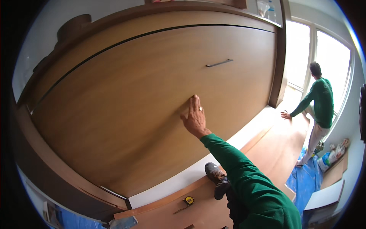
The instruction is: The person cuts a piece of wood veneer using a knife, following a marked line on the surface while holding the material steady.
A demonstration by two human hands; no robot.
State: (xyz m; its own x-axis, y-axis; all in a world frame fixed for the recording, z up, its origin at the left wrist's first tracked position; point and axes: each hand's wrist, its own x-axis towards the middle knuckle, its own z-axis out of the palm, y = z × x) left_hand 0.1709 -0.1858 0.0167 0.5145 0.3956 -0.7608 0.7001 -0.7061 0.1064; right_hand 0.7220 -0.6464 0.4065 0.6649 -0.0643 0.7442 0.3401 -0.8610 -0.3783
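Observation:
A large brown wood-grain panel [145,84] fills most of the view, set in a darker wooden frame. My right hand [195,117] lies with its fingers stretched out against the panel's face and grips nothing. A ring shows on one finger. Above and to the right of that hand, a slim dark bar handle [219,63] is fixed to the panel. A narrow dark gap runs along the panel's upper edge. My left hand is out of view.
My shoe [216,177] rests by brown boards [263,152]. A yellow-black tape measure [188,200] lies on them. At right, a co-worker [322,99] in green leans one hand toward the boards. Beyond are blue sheeting [307,173], bags [335,152] and a window [331,49].

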